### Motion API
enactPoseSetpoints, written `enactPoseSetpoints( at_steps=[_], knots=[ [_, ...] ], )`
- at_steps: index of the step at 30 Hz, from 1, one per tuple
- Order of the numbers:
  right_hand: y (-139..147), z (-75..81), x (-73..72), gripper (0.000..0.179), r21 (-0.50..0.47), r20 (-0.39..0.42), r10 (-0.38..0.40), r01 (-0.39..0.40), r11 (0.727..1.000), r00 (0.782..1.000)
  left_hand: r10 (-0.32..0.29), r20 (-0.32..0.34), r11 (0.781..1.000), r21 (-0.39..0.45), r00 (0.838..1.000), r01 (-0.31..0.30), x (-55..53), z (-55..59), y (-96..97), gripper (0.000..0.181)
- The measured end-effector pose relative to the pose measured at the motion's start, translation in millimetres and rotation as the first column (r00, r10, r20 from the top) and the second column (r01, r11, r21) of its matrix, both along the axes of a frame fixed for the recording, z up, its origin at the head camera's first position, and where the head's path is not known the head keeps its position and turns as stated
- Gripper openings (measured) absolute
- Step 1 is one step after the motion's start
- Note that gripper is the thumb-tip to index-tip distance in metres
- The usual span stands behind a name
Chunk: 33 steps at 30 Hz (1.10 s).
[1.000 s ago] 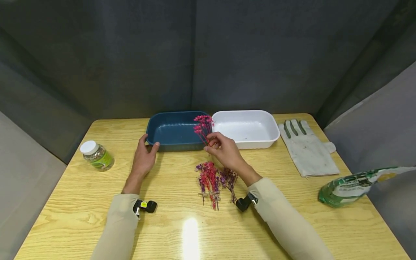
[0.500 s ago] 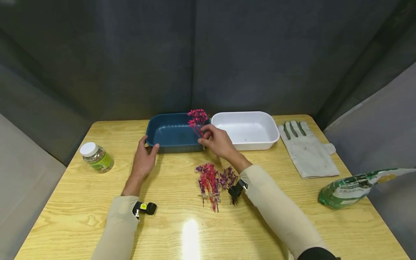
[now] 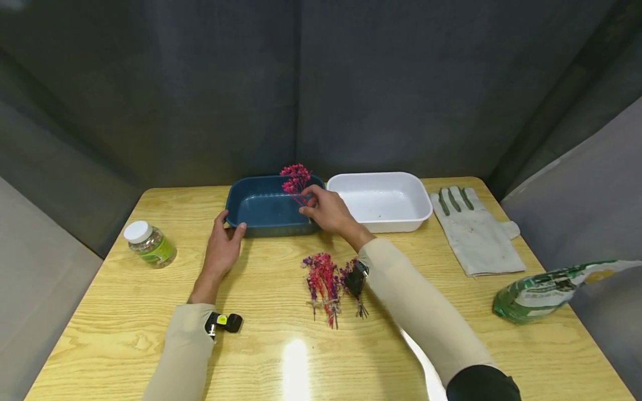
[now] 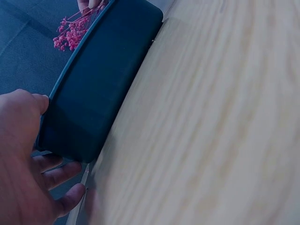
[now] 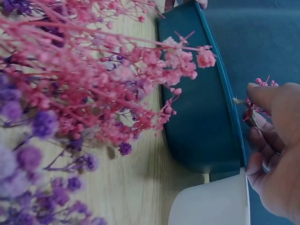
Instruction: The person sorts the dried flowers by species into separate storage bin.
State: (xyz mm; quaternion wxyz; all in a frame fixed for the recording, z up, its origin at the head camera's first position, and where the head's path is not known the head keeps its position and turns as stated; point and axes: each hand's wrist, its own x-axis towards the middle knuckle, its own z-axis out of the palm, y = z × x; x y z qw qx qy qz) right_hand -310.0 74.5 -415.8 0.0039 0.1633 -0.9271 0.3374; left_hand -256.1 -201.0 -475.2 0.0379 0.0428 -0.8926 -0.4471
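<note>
My left hand grips the near left corner of a dark blue rectangular tray, thumb at the front wall and fingers about the left end. In the left wrist view its fingers are spread and loosely bent. Between thumb and fingertips, my right hand pinches the stems of a small bunch of pink dried flowers. The blossoms stand upright over the right part of the blue tray; the right wrist view shows the pinching fingers just past its rim. The stems are partly hidden by that hand.
Tied bunches of pink and purple dried flowers lie in front of the trays, partly under the right wrist. A white tray adjoins the blue one. Right are a work glove and a green-white bag; left, a white-lidded jar.
My right hand has carried the pink dried flowers left and slightly farther back, from the gap between the trays to over the blue tray. My left hand has stayed at the tray's corner.
</note>
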Motion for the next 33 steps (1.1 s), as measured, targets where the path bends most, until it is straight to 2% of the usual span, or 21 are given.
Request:
enactPoseSetpoints(
  at_steps=[8,17,22,33],
  knots=[
    [-8.4,2.6,-6.7,0.037,-0.003,0.001,-0.016,0.016,1.000,1.000,0.000,-0.008,1.000,0.005,1.000,0.000,-1.6,0.2,-1.1,0.076],
    [-6.4,-1.8,-3.7,0.039,0.014,-0.010,-0.035,0.035,0.999,0.999,0.006,-0.011,1.000,-0.004,1.000,-0.006,-0.3,-1.9,-2.9,0.075],
    [0.3,-1.0,2.9,0.035,-0.038,-0.015,-0.033,0.032,0.999,0.999,0.001,-0.010,1.000,-0.009,1.000,-0.001,-0.8,-0.9,-2.5,0.076],
    [20.7,1.9,28.1,0.029,-0.121,-0.021,-0.008,0.005,0.993,1.000,-0.029,-0.014,0.999,0.016,0.999,0.030,-1.9,0.6,-5.4,0.077]
  ],
)
